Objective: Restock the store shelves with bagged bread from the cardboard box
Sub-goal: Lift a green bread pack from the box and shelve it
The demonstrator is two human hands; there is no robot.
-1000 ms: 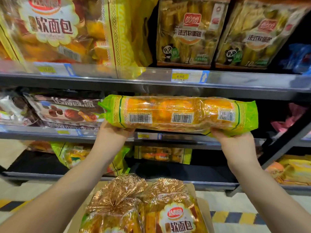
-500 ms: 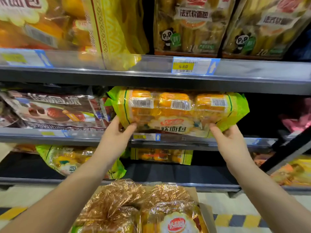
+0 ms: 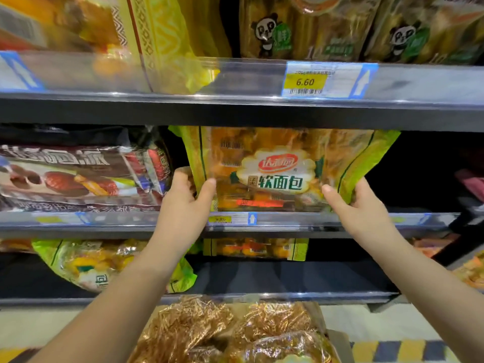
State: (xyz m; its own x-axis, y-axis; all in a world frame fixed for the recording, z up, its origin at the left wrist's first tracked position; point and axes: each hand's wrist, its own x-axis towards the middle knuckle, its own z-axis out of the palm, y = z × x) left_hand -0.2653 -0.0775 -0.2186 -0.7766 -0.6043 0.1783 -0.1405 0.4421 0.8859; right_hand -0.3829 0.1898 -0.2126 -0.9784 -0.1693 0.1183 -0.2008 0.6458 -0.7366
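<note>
A green-edged bag of orange bread (image 3: 277,169) stands upright on the middle shelf (image 3: 288,218), its label facing me. My left hand (image 3: 186,203) grips its lower left corner, thumb on the front. My right hand (image 3: 358,205) grips its lower right corner the same way. Below my arms, the cardboard box (image 3: 337,341) holds several more bread bags (image 3: 235,334) with gold crinkled tops.
A dark-wrapped pastry bag (image 3: 78,176) lies left of the held bag. The shelf above (image 3: 235,82) carries yellow and panda-marked bags and a 6.60 price tag (image 3: 305,81). Green bread bags (image 3: 104,265) lie on the lower shelf. Right of the held bag the middle shelf is dark.
The bag went from lying flat in front of the shelf to standing upright inside the middle shelf, label forward. Both hands moved forward with it, and the view came closer.
</note>
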